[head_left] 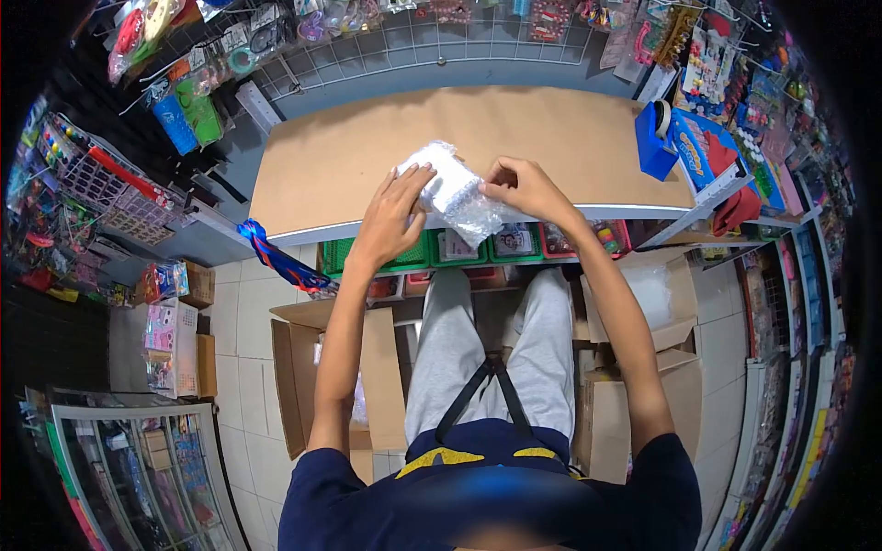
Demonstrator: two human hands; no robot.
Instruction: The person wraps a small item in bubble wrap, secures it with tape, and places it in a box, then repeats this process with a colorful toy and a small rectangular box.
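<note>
A white package in clear bubble wrap [448, 184] is at the front edge of the brown tabletop [349, 156], tilted, with a loose flap of wrap hanging past the edge. My left hand [397, 213] grips its left side, fingers lying over the top and the thumb low near the edge. With thumb and forefinger, my right hand [525, 188] pinches the wrap at the package's right side. What lies inside the wrap cannot be made out.
Below the tabletop sit green baskets [418, 253] with small packets. Open cardboard boxes [381, 367] flank my legs. A blue tape dispenser [654, 147] stands at the right end. Red and blue cords [280, 262] hang at the left corner. Goods hang on the wire grid behind.
</note>
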